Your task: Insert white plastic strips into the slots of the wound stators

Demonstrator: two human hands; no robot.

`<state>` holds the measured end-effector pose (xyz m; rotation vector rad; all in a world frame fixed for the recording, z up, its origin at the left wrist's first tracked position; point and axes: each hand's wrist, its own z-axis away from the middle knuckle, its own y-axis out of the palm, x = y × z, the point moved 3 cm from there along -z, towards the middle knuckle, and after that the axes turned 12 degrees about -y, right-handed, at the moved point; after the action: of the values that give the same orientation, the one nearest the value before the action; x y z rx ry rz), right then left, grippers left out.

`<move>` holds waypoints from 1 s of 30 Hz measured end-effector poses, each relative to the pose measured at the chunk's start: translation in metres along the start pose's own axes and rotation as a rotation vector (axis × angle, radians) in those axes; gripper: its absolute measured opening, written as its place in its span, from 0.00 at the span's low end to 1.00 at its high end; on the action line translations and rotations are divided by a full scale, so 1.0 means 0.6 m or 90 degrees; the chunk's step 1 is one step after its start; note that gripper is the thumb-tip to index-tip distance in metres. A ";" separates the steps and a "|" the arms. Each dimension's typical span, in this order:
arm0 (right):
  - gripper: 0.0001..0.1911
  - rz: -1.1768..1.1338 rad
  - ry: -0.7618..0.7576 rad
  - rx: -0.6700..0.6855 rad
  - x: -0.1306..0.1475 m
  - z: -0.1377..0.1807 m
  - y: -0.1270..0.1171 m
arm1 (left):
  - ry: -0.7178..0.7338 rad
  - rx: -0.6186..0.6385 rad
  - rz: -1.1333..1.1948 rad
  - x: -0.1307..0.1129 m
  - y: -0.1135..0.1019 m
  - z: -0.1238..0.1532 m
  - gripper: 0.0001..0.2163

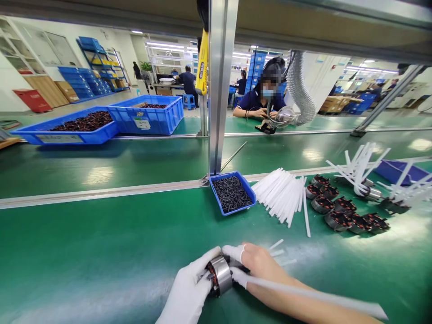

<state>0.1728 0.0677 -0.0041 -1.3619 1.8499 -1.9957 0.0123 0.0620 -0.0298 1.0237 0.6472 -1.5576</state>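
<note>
Far left on the green table: shallow blue tray of dark parts, deeper blue bin touching its right end, both across the metal rail. Bottom centre: left hand, white glove, fingers wrapped tight around a motor stator, a metal ring with copper windings, held just above the table near the front edge. Right hand, bare except white finger cots, touches the stator's right side, thumb and forefinger pinched together on a white sleeve tube that runs back along the forearm. A few loose short white tubes lie just beyond that hand. Mid-table, by the upright metal post: small blue tray full of short black pieces. Right of it, a fanned pile of white tubes. Further right, a cluster of wound stators lying flat, then stators with white tubes sticking out. Another person sits across the line, hands on the far table.
</note>
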 end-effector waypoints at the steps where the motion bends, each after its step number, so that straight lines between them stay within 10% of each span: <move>1: 0.03 -0.032 0.012 -0.004 0.002 -0.002 -0.002 | 0.007 0.004 -0.001 0.002 0.001 -0.001 0.23; 30: 0.06 0.008 -0.128 0.065 -0.004 0.017 0.024 | 0.114 0.013 -0.248 -0.012 0.009 0.022 0.24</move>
<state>0.1738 0.0576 -0.0187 -1.4567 1.6439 -1.8433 0.0143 0.0530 -0.0167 1.1065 1.0028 -1.8223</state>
